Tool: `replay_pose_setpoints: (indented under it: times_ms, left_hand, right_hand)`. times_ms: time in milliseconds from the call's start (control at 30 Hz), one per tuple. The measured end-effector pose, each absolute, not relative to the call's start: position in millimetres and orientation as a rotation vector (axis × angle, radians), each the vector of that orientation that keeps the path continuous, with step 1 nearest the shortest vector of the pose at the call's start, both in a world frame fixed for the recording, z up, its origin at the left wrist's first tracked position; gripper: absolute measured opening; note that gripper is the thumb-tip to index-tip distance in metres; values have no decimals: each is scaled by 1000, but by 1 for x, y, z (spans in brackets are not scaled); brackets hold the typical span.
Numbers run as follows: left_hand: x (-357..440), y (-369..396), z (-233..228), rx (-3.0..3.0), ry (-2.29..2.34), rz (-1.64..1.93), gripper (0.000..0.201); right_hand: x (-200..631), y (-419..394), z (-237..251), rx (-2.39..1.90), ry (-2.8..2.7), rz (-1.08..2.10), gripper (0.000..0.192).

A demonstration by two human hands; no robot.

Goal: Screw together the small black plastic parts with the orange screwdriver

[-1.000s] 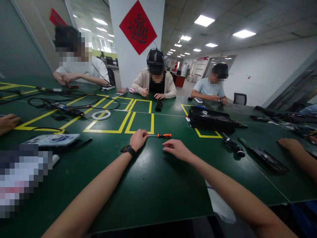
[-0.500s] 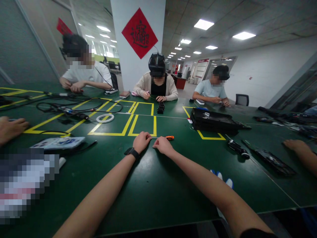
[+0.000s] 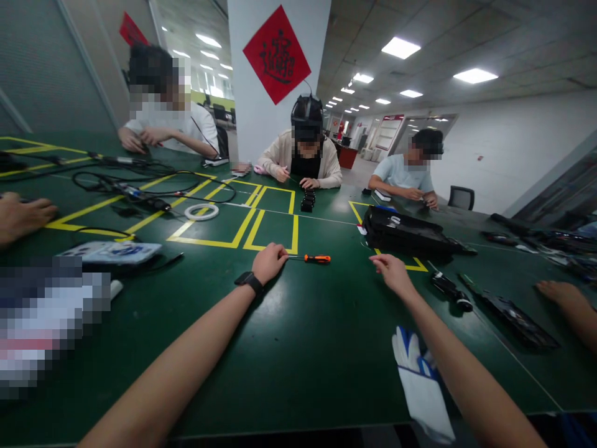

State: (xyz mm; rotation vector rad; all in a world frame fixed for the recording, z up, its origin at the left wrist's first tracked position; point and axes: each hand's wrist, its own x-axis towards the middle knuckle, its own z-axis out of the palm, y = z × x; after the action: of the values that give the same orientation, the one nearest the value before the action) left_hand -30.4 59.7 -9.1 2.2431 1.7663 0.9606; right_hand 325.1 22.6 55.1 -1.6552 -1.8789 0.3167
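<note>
My left hand (image 3: 270, 262), with a black watch on the wrist, rests on the green table (image 3: 289, 348) in a loose fist. Its fingertips touch the metal tip of a small orange-handled screwdriver (image 3: 316, 258) that lies flat on the table. My right hand (image 3: 390, 272) hovers with fingers apart and holds nothing, to the right of the screwdriver and just in front of a black laptop-like device (image 3: 403, 231). A white and blue glove (image 3: 420, 386) lies under my right forearm near the table's front edge.
Three people sit at the far side of the table. Other people's hands rest at the left edge (image 3: 21, 214) and right edge (image 3: 559, 292). Yellow tape squares (image 3: 254, 230), black cables (image 3: 140, 193), a white tape ring (image 3: 201, 212) and black parts (image 3: 450, 289) lie about.
My right hand left the screwdriver beside my left hand and swung right, toward the black device. The glove has come into fuller view. My left hand stayed at the screwdriver's tip.
</note>
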Motion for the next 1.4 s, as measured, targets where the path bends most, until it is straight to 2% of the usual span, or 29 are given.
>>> replay_pose_setpoints:
  times_ms: [200,267,400,533,1000,1400]
  left_hand:
    - [-29,58,-8,2245,1777,951,21]
    - [-29,58,-7,2245,1782,946,20]
    - [-28,57,-5,2246,1795,934,19]
    - [-27,58,-6,2252,1798,917,19]
    - [-28,61,-9,2277,1785,919,19]
    - [-27,59,-6,2257,1794,899,18]
  right_hand:
    - [441,10,41,-1821,-1618,103,24]
    - [468,6,32,-1813,-1473,-110,27]
    - [500,-3,15,-1862,-1275,-506,31]
    - [509,-7,6,-1916,-1318,-753,30]
    - [507,-4,2,-2063,-1503,-871,26]
    - [503,-8,4,-2051,-1381,-759,32]
